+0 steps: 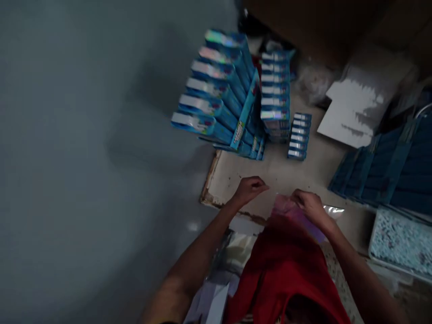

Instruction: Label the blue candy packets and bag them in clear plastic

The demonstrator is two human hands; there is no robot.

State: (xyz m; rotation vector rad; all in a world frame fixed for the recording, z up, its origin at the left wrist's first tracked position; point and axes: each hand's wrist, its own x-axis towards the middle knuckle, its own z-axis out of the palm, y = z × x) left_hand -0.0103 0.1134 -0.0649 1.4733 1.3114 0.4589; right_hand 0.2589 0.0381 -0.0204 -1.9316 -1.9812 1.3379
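Note:
My left hand (249, 191) hovers over the near edge of the table (236, 173), thumb and fingers pinched together. Whether a small thing sits between those fingertips I cannot make out. To its right, my right hand (308, 204) is closed on the upper edge of a pink and purple plastic sheet (284, 204). That sheet hangs at the table edge in front of the red garment (286, 261). The two hands are apart, with the sheet's left corner between them. Dim light and blur hide finer detail.
Tall stacks of blue boxes (219, 108) stand at the back left, beside another stack (275, 90) and a small row (299, 137). White card (351, 112) lies behind. Dark blue bundles (398, 166) and a tray of small pale-blue pieces (401, 240) are right. A wall (84, 135) fills the left.

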